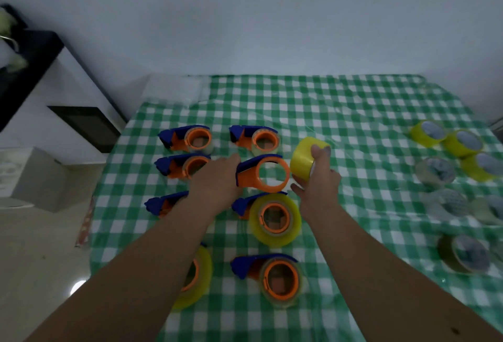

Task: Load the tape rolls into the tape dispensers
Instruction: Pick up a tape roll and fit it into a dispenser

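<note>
Holding an empty orange-and-blue dispenser [262, 174] up off the green checked tablecloth [353, 113], the person's left hand [217, 178] grips it by its blue handle side, though the fingers themselves are hidden behind the body. The right hand [317, 175] grips a yellow tape roll [304, 158], thumb over the top and fingers underneath, just beside the dispenser's open orange ring — close, but not yet on it.

Seven other dispensers lie in two columns on the cloth; those in plain sight already carry rolls, such as the yellow-loaded one [275, 219] just below the hands, while two are half covered by the left arm. Spare rolls [446, 140], yellow and clear, sit well apart on the right side of the table.

I'd judge this the mounting step for what may be the last bare dispenser. What comes next calls for squaring the roll's core to the orange hub and pushing it over — the left hand bracing so the ring doesn't twist away.
</note>
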